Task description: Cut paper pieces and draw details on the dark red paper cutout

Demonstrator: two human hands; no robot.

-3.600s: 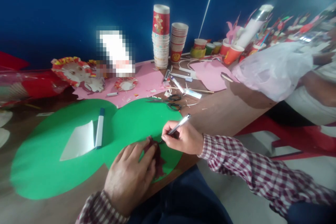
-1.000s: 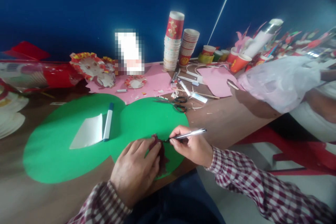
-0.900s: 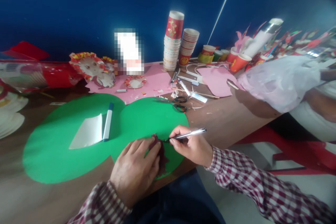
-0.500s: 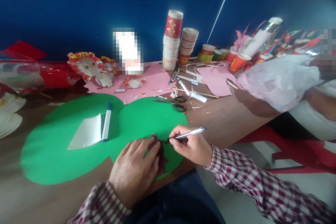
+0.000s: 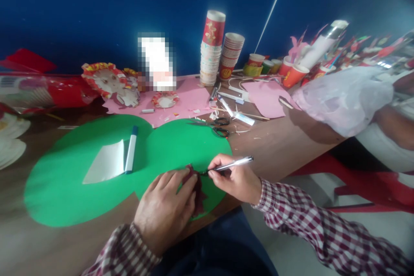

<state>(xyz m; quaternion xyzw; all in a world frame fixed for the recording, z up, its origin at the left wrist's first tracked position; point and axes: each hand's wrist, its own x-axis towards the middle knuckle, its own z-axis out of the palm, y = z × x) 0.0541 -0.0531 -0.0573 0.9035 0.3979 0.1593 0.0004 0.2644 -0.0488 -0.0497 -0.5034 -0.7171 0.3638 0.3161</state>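
Pressing the dark-red cutout [image 5: 199, 198] onto the green sheet [image 5: 177, 144] with your flattened left hand [image 5: 164, 207], you seem to trace its edge with the pen [image 5: 238, 162] pinched in your right hand [image 5: 237, 181], and the next stroke likely needs firm pressure.

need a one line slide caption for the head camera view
Left hand rests on a dark red piece over green paper; right hand holds a pen, its tip close by.
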